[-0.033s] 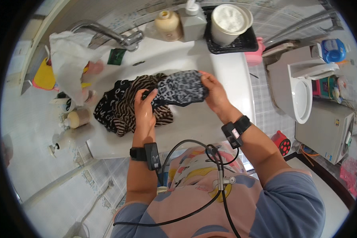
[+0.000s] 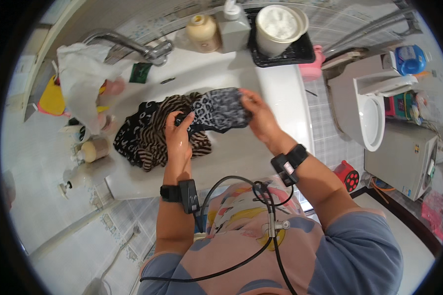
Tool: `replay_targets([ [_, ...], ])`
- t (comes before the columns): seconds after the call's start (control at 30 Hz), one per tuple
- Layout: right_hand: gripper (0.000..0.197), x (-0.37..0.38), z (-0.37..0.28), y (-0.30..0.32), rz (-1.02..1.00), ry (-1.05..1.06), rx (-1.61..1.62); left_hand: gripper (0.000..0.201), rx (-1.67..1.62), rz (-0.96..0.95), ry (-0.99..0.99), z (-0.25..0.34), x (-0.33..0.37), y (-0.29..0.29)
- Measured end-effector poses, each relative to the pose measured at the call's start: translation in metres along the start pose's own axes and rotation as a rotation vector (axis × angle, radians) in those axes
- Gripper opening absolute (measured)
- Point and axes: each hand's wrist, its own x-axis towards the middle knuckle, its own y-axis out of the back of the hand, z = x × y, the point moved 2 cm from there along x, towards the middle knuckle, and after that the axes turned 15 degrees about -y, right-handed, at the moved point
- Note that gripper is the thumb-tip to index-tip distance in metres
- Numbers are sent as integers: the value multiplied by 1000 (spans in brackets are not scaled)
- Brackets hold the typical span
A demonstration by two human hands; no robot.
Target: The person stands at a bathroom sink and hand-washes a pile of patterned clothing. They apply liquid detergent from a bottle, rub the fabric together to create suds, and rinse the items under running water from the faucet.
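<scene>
Stretched between my two hands is a black and grey leopard-print cloth (image 2: 219,109), held above the sink's basin. My left hand (image 2: 178,135) is closed on its left end, thumb on top. At the opposite end, my right hand (image 2: 262,117) grips the edge between thumb and fingers. Beneath and to the left of my left hand lies a brown and black striped cloth (image 2: 155,132), bunched up. A black cloth with white marks (image 2: 133,129) lies heaped against it, farther left. Folds hide how far the leopard-print cloth touches the striped one.
The white sink (image 2: 283,98) has a chrome faucet (image 2: 158,51) at its back left. A green packet (image 2: 140,72) lies near it. Bottles (image 2: 203,33) and a white tub (image 2: 279,30) on a black tray (image 2: 305,51) line the back. A toilet (image 2: 372,120) stands right.
The whole view has shifted slightly. My right hand has come a little closer to my left with the leopard-print cloth; both hands still hold it.
</scene>
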Motion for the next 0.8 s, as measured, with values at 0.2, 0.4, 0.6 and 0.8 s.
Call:
replay_targets([
  [0.2, 45, -31, 7, -17, -8, 86, -320, 55, -289, -578, -38, 19, -40, -70],
  [0.4, 30, -48, -52, 34, 95, 368, -209, 55, -376, -581, -58, 33, -22, -54],
  [0.6, 47, -62, -102, 82, 788, 766, -1310, 44, -512, -270, 124, -6, -6, 2],
  [0.8, 42, -53, -69, 44, 442, 911, -1682, 35, -479, -32, 168, -47, -3, 44],
])
